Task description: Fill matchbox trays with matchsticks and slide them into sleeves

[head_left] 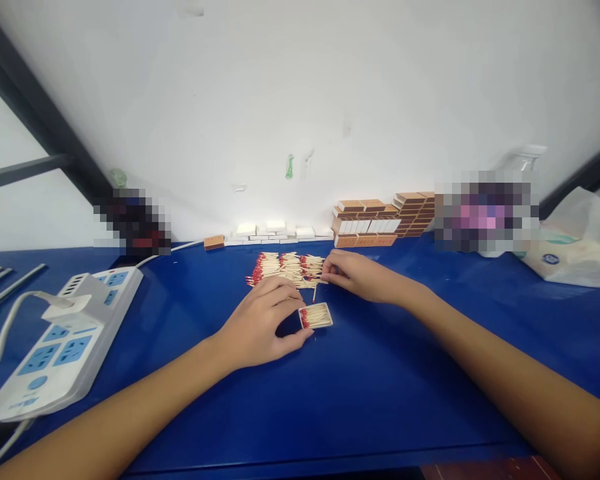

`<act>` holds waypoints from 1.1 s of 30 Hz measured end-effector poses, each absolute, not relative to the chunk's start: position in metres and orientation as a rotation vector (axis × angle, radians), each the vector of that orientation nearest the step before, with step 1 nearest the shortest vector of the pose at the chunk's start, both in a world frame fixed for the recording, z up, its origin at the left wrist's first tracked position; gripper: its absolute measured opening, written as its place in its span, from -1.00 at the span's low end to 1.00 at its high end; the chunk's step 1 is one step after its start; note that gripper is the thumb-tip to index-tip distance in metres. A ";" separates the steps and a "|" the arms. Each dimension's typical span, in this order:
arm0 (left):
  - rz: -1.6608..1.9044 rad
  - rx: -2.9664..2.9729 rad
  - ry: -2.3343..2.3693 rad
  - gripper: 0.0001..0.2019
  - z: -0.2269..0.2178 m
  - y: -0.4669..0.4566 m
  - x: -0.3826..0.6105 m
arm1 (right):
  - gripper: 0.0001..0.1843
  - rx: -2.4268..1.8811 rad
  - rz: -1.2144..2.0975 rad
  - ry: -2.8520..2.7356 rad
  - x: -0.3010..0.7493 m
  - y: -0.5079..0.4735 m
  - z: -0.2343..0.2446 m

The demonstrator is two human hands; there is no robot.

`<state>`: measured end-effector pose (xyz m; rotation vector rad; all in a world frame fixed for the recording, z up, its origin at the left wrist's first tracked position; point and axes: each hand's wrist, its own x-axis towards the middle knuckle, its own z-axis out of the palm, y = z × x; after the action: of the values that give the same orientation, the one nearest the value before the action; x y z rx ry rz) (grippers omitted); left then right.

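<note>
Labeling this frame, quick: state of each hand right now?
Left hand: closed on the matchbox tray, thumb and fingers at its edges.
Right hand: fingers curled beside the match pile; whether it holds any cannot be told.

Matches, seemingly matt wood

A single camera worn on the person's head looks forward and down across the blue worktop, with the left hand and right hand near mid-picture and the forearms entering from the lower corners. It looks from above the worktop's near edge, close enough to show separate matchsticks. The wide view spans from the power strip at left to the plastic bag at right, with the pale wall facing it above.
</note>
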<state>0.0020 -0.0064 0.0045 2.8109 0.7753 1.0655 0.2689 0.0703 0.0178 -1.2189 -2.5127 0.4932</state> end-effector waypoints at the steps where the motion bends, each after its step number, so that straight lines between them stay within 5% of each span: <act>1: 1.084 2.816 0.793 -0.81 0.005 -0.006 0.002 | -0.74 -1.218 0.492 -2.506 0.270 0.071 0.018; 9: 1.239 2.775 1.103 -0.77 0.005 -0.004 0.001 | -0.73 -1.111 0.651 -2.463 0.266 0.056 0.033; 33: 1.119 2.837 1.075 -0.75 0.005 -0.005 0.000 | -0.92 -1.001 0.607 -2.595 0.251 0.029 0.049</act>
<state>0.0004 -0.0048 0.0049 2.8371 1.0754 1.1189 0.2515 0.0287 0.0493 -1.0008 -2.5951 0.6072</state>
